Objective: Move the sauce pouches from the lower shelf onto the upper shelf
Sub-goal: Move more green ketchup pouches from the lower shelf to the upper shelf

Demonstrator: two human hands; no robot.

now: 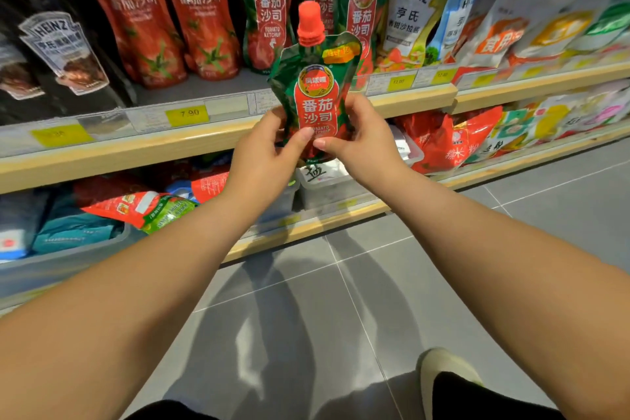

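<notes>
A green tomato ketchup pouch (315, 78) with a red label and red screw cap stands upright in front of the upper shelf's wooden edge (218, 133). My left hand (266, 153) and my right hand (361, 140) both grip its lower part, thumbs on the front. Its bottom edge is hidden behind my fingers. Matching green ketchup pouches (269, 7) stand on the upper shelf right behind it. The lower shelf (306, 225) sits below my wrists.
Red tomato sauce pouches (170, 20) and black Heinz pouches (58, 44) fill the upper shelf's left; Heinz salad dressing pouches (412, 10) stand to the right. Plastic bins (327, 187) and bags lie on the lower shelf. Grey tiled floor (306, 317) and my shoe (446, 372) are below.
</notes>
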